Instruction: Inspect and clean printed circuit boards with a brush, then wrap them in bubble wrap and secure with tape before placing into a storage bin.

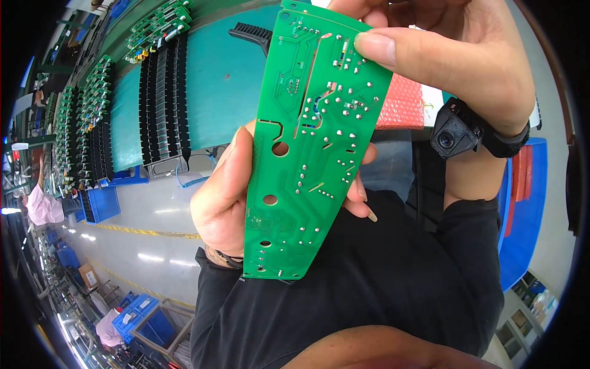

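Green circuit board (310, 147), long and tapered, solder side up: glossy mask, pale traces, silvery solder dots, two round holes, narrow slots. Held up close between both hands. Left hand (224, 197) clasps its lower edge, fingers wrapped behind. Right hand (467, 55) pinches the upper edge, thumb pressed flat. Behind: teal bench mat (221, 80), ribbed black racks (163, 104), pink bubble wrap (402, 104).

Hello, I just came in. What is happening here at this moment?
A person holds a green circuit board up close with both bare hands, solder side facing the camera. The left hand grips its lower left edge; the right hand pinches the top, thumb on the face. A small camera is strapped to the right wrist. Behind, on a teal table, stand rows of similar boards.
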Demonstrator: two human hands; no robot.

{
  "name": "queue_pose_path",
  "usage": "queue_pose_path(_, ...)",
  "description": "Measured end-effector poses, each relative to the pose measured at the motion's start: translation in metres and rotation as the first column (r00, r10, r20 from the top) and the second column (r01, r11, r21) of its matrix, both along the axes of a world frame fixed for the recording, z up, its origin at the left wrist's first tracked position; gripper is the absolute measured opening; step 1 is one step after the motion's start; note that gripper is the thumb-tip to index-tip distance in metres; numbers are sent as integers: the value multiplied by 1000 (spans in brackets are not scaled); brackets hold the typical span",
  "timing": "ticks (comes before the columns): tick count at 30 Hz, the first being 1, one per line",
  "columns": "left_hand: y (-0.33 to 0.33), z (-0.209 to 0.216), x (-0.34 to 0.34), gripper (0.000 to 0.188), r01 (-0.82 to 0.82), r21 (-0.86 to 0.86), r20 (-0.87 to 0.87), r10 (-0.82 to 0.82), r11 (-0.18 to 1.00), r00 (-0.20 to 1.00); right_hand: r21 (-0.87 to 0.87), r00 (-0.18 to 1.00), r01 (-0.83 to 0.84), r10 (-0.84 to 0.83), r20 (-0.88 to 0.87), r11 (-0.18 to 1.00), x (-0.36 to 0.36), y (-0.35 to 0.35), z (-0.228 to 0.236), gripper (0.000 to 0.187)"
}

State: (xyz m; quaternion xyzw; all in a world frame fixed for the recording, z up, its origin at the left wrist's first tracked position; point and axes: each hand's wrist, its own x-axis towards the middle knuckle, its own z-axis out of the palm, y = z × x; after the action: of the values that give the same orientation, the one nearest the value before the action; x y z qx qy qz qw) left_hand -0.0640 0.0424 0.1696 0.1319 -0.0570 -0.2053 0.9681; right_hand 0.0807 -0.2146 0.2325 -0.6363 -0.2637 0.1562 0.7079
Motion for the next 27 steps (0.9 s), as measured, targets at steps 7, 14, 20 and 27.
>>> queue_pose_path(7,0,-9,1,88,-10,22,78,8,1000,997,-115,999,-31,28,-27,993,-3,23,10,30)
queue_pose_path(14,1,-12,4,87,2,65,127,-11,998,992,-226,997,-60,49,-55,972,-4,37,20,31)
queue_pose_path(20,2,-10,4,87,-12,93,104,2,996,995,-316,995,-81,60,-73,945,-13,52,31,32)
queue_pose_path(27,-4,0,-2,88,-14,2,-12,14,1000,1000,-40,997,-71,69,-47,997,-16,53,20,29)
